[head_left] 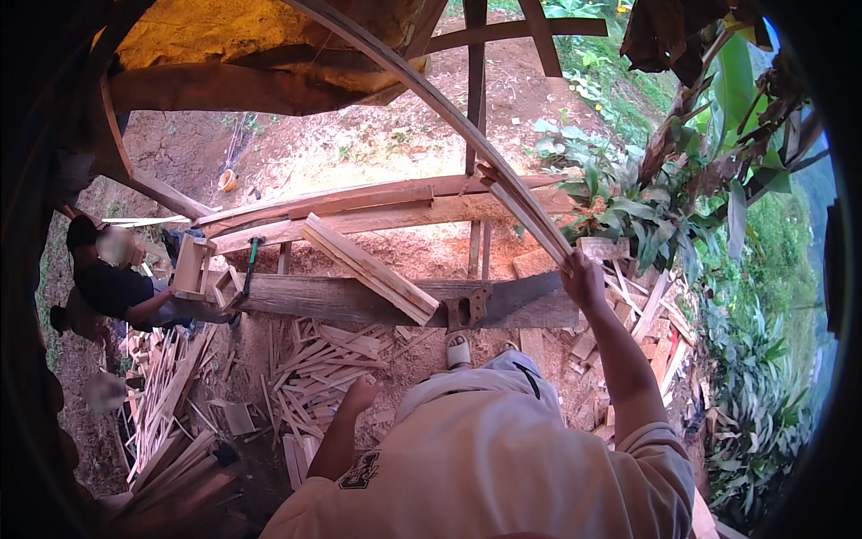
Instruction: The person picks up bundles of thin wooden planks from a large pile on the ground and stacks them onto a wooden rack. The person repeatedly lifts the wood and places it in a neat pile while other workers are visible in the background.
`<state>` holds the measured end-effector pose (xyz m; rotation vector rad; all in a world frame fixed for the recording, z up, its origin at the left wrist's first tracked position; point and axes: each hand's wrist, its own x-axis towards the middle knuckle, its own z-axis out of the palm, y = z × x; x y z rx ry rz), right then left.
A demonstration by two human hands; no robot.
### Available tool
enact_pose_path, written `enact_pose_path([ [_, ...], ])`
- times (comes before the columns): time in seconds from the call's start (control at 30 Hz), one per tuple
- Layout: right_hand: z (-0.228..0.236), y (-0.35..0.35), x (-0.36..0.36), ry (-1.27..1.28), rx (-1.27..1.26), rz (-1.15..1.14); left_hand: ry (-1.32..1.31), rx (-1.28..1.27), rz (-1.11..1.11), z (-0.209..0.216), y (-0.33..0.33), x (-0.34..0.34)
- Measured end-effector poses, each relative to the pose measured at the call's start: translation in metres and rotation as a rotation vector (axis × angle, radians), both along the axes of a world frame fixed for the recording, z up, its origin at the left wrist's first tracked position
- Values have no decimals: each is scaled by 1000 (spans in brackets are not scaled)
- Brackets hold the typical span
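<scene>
My right hand (582, 277) reaches out beyond the bench and is closed round the near end of long, thin wooden strips (514, 199). They slant up and away to the upper left. A handsaw (468, 309) with a brown wooden handle lies on the workbench plank (332, 300), its blade pointing right, beneath the held ends. Left of the saw, a few cut boards (368, 268) rest together at an angle across the plank. Low by my left side, my left hand (361, 393) is curled closed, apparently with nothing in it.
Another person (112, 283) is at the bench's left end beside a small wooden frame (191, 265) and a green-and-black clamp-like tool (252, 260). Long boards (359, 216) run along the far side. Scrap wood (328, 364) is heaped on the ground; leafy plants (655, 211) stand right.
</scene>
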<state>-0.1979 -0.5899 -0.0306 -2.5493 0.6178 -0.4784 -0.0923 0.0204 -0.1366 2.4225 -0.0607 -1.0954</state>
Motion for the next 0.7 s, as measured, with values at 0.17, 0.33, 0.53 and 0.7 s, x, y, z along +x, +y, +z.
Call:
enact_pose_path([
  [0.17,15,-13,39,39,39,71,205,-18,117,9,-26,-57],
  [0.33,30,-29,78,142,-44,133,459,-166,406,3,-43,-110],
  [0.53,-1,-59,115,173,-54,170,437,-230,561,28,-69,-134],
  [0.7,-32,-78,153,202,-28,172,443,-264,706,40,-82,-150],
])
